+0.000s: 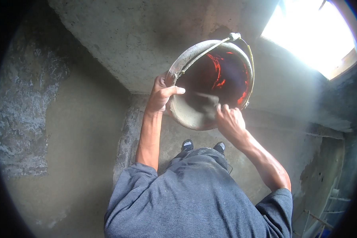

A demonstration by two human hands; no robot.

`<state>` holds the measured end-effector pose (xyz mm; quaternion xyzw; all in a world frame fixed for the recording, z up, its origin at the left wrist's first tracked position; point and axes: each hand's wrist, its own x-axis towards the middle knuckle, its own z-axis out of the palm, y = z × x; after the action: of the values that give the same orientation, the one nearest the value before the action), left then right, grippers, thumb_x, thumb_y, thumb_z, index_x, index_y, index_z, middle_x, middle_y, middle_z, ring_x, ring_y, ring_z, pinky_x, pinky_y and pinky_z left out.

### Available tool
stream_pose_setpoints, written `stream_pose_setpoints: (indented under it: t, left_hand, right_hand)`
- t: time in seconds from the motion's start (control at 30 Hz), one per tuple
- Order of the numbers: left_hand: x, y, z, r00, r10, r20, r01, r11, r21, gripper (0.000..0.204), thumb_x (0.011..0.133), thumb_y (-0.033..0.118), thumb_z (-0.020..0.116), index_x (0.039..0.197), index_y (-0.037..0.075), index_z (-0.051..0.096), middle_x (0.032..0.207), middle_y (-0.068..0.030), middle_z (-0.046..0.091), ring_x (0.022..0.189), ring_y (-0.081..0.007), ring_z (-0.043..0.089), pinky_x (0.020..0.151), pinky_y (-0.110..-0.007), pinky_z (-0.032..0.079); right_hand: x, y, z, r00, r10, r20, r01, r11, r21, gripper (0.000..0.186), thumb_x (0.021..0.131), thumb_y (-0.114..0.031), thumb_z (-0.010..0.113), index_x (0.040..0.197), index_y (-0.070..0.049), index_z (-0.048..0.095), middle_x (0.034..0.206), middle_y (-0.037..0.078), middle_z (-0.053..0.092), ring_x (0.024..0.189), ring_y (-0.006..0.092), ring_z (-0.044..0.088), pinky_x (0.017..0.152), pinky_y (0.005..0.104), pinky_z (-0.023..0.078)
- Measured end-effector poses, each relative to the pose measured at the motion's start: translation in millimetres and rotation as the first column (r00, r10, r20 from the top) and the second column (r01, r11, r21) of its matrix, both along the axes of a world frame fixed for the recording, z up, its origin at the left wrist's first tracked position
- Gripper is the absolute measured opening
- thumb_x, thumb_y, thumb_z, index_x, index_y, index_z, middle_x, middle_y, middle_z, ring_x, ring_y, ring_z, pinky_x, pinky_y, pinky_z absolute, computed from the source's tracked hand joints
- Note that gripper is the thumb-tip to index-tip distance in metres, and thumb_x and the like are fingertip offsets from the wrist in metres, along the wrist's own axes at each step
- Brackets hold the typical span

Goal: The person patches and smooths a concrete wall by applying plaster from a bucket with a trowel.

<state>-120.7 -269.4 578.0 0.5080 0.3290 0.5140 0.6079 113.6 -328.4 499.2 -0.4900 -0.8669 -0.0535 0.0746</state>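
Observation:
A round bucket (pixel 198 47) with a cement-crusted rim, a wire handle and red streaks in its dark inside is tilted up in front of me. My left hand (pixel 163 94) grips its left rim, thumb over the edge. Pale grey wet material (pixel 187 112) lies along the lower left of the inside. My right hand (pixel 230 119) is at the lower right of the bucket, fingers curled round a blurred grey tool (pixel 206 99), perhaps a trowel, which reaches into that material. The tool's shape is smeared by motion.
Rough concrete walls (pixel 27 119) and a slanted concrete surface (pixel 127 39) surround me. A bright rectangular opening (pixel 305 35) is at the upper right. Metal bars (pixel 337 198), possibly a ladder or scaffold, stand at the lower right. My feet (pixel 187 144) rest on a concrete floor.

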Motion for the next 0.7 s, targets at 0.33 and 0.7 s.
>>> stream_pose_setpoints:
  t: [0.33,0.7]
  left_hand:
    - [0,2,4,0.998,0.033,-0.048,-0.03,0.998,0.062,0.053,0.065,-0.007,0.061,0.117,-0.001,0.06,0.111,-0.0054,0.064,0.101,-0.0128,0.058,0.092,-0.027,0.044]
    - [-1,5,9,0.999,0.023,-0.036,-0.021,0.998,0.066,0.05,0.064,-0.005,0.062,0.114,-0.001,0.062,0.108,-0.0045,0.065,0.098,-0.0119,0.057,0.089,-0.026,0.044]
  right_hand:
    - [1,17,-2,0.998,-0.062,-0.006,0.062,0.998,0.033,0.019,0.076,-0.007,0.057,0.093,0.001,0.055,0.074,0.012,0.057,0.061,0.025,0.063,0.063,0.0368,0.048]
    - [14,52,44,0.986,-0.154,-0.06,0.159,0.983,0.088,0.024,0.078,-0.007,0.056,0.101,0.002,0.056,0.079,0.015,0.059,0.064,0.0267,0.064,0.067,0.0388,0.049]
